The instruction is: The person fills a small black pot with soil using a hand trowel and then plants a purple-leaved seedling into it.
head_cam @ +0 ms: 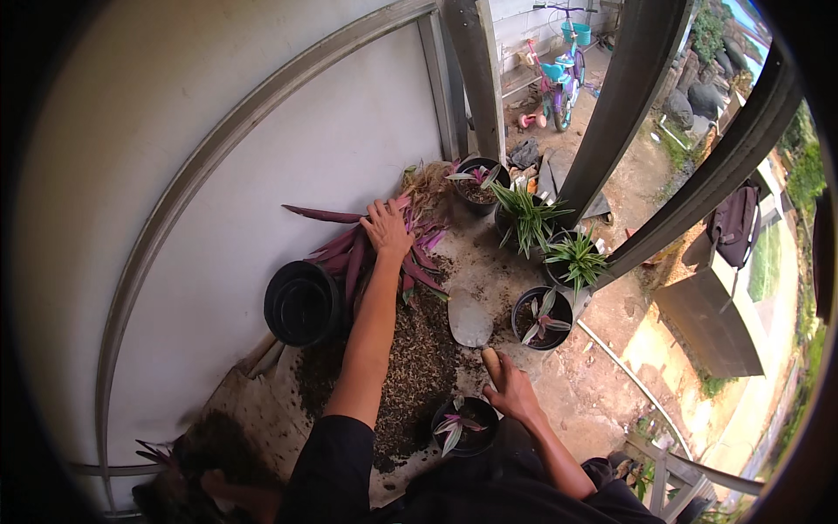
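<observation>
My left hand (387,228) reaches into a heap of uprooted purple-leaved plants (337,252), its fingers curled over the leaves; the palm side is hidden. In my right hand (514,390) is the wooden handle of a hand trowel (470,319). The trowel's broad, dirt-smeared blade points away from me, close to the floor. Loose potting soil (419,354) is spread under my left forearm. Right of the blade stands a black pot (562,333) with a small striped plant. Another potted seedling (458,429) is near my body, just left of my right wrist.
Stacked black pots (302,304) stand beside the pale wall panel (314,150). Dry roots (429,190) lie at the heap's far end. Two spiky green plants (529,219) and another potted seedling (481,183) stand by the posts (632,111). Farther off is a child's bicycle (563,78).
</observation>
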The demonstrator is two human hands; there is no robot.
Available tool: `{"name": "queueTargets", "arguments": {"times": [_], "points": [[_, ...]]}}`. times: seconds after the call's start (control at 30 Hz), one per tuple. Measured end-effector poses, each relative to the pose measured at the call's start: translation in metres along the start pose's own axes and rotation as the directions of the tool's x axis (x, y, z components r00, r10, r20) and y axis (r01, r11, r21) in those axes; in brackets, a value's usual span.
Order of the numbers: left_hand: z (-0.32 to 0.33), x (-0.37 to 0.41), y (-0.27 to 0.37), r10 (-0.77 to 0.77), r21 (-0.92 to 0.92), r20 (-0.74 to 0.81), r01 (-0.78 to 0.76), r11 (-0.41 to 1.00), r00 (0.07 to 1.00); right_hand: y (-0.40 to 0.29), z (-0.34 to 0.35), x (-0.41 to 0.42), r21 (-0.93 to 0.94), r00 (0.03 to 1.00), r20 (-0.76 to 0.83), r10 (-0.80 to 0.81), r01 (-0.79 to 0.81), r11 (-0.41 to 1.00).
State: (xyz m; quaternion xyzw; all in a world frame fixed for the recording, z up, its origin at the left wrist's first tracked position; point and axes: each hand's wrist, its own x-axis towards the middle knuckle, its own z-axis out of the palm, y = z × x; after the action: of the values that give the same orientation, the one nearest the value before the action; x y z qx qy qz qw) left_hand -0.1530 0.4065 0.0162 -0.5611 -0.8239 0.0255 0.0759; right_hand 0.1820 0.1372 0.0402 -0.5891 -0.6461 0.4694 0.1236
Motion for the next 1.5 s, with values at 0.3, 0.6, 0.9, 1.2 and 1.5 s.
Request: {"name": "queueTargets", "arguments": {"times": [0.3,0.6,0.9,1.2,1.5], "points": [[0.01,0.006,-0.003,0.065,0.083,0.042,-0.068,0.994,0.997,0.022,-0.008,0.001,0.043,1.0,-0.004,-0.01,0.01,0.999],[0.008,0.027,-0.006,0.172,0.085,0.207,-0.193,0.978,0.963,0.015,-0.004,0.003,0.136,0.998,-0.021,0.057,-0.054,0.989],[-0.04,0.046,-0.028,0.294,-0.206,0.233,-0.249,0.946,0.927,-0.008,-0.01,-0.001,0.095,0.976,-0.184,-0.119,0.138,0.986],[-0.024,0.046,-0.014,0.312,-0.294,0.36,-0.211,0.932,0.879,-0.023,-0.013,0.013,0.084,0.97,-0.214,-0.114,0.134,0.987],[-0.012,0.038,0.02,0.2,-0.23,0.424,-0.109,0.967,0.883,-0.009,-0.011,0.005,0.158,0.988,-0.151,-0.038,0.062,0.986]]}}
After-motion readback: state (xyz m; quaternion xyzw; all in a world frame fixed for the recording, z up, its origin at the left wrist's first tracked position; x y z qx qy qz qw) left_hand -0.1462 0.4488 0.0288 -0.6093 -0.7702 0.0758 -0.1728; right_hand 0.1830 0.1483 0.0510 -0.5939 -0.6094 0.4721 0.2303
